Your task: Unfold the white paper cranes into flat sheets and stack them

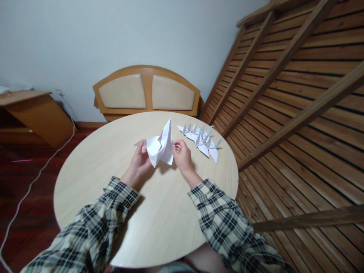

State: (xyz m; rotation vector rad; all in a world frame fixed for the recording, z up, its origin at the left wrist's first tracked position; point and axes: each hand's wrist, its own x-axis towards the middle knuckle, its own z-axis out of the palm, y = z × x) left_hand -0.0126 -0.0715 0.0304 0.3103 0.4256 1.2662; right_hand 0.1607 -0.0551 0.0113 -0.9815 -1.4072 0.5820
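A white folded paper crane (160,148) is held just above the round table, its wings partly spread and one tall point rising. My left hand (140,161) grips it near its left end, where a narrow paper tip sticks out past the thumb. On the other side, my right hand (182,153) is closed with thumb and fingers pinched at the crane's right edge. The exact spot under those fingertips is partly hidden. To the right of my right hand stand several finished white paper cranes (203,146), grouped close together on the table.
The pale round table (165,227) fills the middle. Behind it stands a wooden headboard (149,89) with cream panels against the wall. A slatted wooden frame (298,113) leans along the right. At left are a desk (36,113) and a white cable (36,176) on the floor.
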